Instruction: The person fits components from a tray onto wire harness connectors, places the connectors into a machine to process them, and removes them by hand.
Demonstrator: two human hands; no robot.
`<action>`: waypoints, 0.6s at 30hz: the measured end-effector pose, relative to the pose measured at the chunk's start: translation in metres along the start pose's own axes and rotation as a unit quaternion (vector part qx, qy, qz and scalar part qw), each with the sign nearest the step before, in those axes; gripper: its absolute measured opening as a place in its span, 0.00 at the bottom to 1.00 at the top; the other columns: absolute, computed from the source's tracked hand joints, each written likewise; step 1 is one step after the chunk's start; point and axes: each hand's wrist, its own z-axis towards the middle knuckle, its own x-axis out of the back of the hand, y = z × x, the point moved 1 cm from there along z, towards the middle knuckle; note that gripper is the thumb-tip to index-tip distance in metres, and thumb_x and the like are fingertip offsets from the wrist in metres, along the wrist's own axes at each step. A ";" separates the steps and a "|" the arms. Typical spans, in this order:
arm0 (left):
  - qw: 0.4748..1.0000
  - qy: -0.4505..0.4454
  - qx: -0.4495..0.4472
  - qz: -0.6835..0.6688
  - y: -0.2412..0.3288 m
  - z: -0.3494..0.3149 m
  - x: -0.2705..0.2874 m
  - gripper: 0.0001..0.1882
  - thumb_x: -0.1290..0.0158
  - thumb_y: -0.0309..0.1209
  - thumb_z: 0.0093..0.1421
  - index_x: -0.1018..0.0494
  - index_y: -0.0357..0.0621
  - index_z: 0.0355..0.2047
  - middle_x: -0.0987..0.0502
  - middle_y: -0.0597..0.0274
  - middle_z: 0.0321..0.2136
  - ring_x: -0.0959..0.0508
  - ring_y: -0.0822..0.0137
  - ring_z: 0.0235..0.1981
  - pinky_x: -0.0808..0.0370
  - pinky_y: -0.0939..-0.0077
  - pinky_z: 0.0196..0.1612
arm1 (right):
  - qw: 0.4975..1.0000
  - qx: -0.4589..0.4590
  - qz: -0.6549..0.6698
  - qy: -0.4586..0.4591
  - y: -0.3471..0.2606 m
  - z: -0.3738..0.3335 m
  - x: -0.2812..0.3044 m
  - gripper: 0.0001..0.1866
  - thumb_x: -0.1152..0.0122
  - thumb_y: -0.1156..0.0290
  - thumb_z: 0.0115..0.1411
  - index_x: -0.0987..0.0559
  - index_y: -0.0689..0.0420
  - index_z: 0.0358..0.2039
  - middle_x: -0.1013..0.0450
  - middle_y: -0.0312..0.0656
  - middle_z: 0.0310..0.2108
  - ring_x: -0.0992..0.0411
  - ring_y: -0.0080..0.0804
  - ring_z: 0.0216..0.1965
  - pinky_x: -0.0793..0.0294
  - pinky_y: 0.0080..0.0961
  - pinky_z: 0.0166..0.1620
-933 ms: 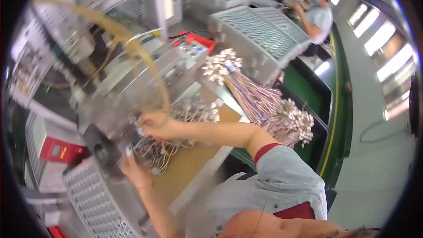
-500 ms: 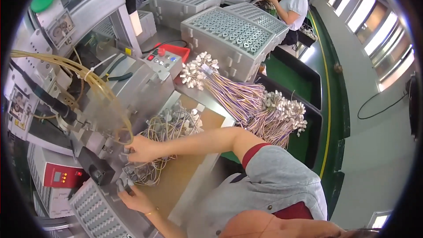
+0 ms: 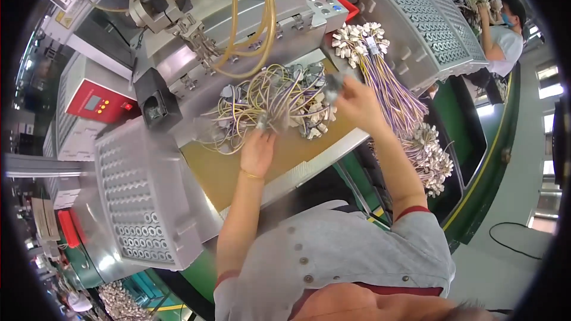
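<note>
A tangled pile of wire harnesses [image 3: 279, 98], yellow, white and purple with grey and white connectors, lies on a brown board [image 3: 220, 172]. My left hand [image 3: 257, 154] reaches up to the near side of the pile, its fingers closed on the wires of one harness; the strands there are smeared. At the pile's right edge my right hand [image 3: 360, 104] is raised with its fingertips pinched together. Something dark grey shows at those fingertips, but blur hides what it is.
Behind the pile stands a machine with yellowish tubes [image 3: 270, 24] and a button box [image 3: 326, 6]. A black holder [image 3: 156, 101] and a grey slotted tray [image 3: 187, 226] stand left. Harness bundles [image 3: 386, 77] lie right, near stacked trays [image 3: 410, 41]. A co-worker [image 3: 505, 41] works farther off.
My view has swung to the left. Both hands have left the machine's front edge; the left is now at the pile, while the right has moved across to its right side.
</note>
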 end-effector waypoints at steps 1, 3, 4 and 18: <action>1.000 0.003 -0.004 0.004 0.001 0.001 -0.004 0.12 0.56 0.28 0.55 0.34 0.43 0.40 0.31 0.64 0.41 0.34 0.69 0.45 0.41 0.67 0.52 | 0.999 0.032 -0.027 0.012 0.003 -0.013 -0.003 0.18 0.41 0.67 0.45 0.29 0.60 0.37 0.30 0.40 0.23 0.32 0.26 0.23 0.33 0.22 0.27; 0.967 0.195 -0.075 0.147 0.016 -0.011 -0.047 0.12 0.57 0.30 0.57 0.34 0.43 0.41 0.30 0.65 0.39 0.32 0.70 0.42 0.37 0.69 0.46 | 0.982 0.150 -0.103 0.056 -0.030 -0.041 -0.013 0.26 0.37 0.63 0.38 0.30 0.58 0.40 0.31 0.44 0.29 0.31 0.36 0.28 0.32 0.26 0.29; 0.977 0.112 -0.083 0.161 0.030 -0.023 -0.069 0.17 0.53 0.29 0.54 0.37 0.43 0.45 0.33 0.65 0.41 0.34 0.72 0.42 0.36 0.73 0.44 | 0.957 0.228 -0.174 0.045 -0.039 -0.049 -0.018 0.27 0.38 0.64 0.38 0.31 0.57 0.41 0.31 0.45 0.30 0.31 0.36 0.29 0.32 0.26 0.29; 0.630 0.214 -0.188 0.723 0.034 -0.094 -0.075 0.36 0.38 0.37 0.38 0.41 0.33 0.44 0.32 0.49 0.39 0.32 0.58 0.41 0.37 0.69 0.45 | 0.977 0.176 -0.024 -0.119 0.001 0.023 0.003 0.21 0.45 0.76 0.42 0.30 0.60 0.41 0.31 0.41 0.39 0.33 0.25 0.40 0.36 0.20 0.44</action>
